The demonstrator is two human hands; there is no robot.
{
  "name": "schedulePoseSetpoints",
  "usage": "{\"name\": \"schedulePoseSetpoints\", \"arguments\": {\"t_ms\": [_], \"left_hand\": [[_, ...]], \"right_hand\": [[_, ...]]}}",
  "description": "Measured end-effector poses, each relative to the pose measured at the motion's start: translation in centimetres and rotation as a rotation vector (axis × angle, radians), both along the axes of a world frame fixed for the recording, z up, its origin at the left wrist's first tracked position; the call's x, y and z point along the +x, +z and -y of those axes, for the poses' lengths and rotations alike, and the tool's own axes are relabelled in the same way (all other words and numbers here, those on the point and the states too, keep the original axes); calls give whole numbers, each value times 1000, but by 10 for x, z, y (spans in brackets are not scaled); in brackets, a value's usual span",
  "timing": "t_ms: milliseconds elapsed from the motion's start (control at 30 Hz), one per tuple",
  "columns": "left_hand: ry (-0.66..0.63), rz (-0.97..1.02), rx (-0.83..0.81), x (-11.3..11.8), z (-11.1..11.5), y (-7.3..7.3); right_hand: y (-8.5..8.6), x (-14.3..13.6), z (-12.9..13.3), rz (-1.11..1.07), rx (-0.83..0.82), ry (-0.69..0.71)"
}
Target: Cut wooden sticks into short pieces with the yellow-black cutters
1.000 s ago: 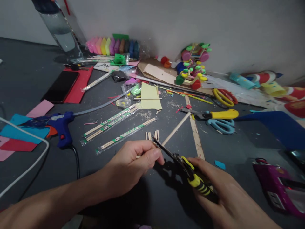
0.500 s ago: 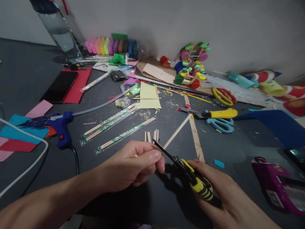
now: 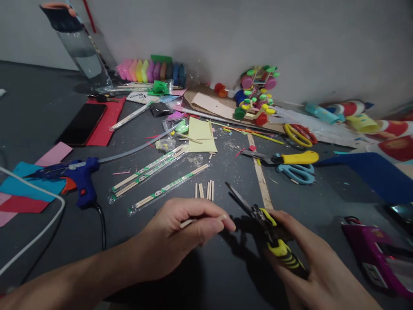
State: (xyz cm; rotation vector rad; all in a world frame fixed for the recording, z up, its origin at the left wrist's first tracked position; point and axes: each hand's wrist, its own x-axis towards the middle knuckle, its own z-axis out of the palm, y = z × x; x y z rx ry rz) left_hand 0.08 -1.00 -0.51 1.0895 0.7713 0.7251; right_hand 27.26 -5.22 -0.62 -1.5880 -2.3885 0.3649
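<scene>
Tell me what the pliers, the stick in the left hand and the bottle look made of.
Pliers: probably metal, dark jaws with a dull sheen; thick yellow-black grips look plastic or rubber.
Stick: apparently bare wood, pale and matt.
Bottle: plastic or glass, smooth and see-through.

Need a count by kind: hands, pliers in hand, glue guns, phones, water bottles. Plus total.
Hands: 2 (left hand, right hand)
Pliers in hand: 1
Glue gun: 1
Phone: 1
Water bottle: 1
Total: 6
</scene>
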Motion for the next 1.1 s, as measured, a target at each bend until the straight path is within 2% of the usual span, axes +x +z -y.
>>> {"name": "schedulePoseSetpoints", "arguments": {"t_ms": [133,300,467,933,1100], "left_hand": [[11,-15,113,0,-1,0],[12,-32,291,-1,-2,-1],[26,-69,445,-2,-2,-1],[48,-62,496,-1,-5,-1],[62,-62,448,0,-3,-4]], "right_hand": [[0,-1,7,38,30,50],[5,1,9,125,146,127],[11,-5,3,65,97,168],[15,-8,-1,147,190,222],[17,-9,-4,81,125,219]]}}
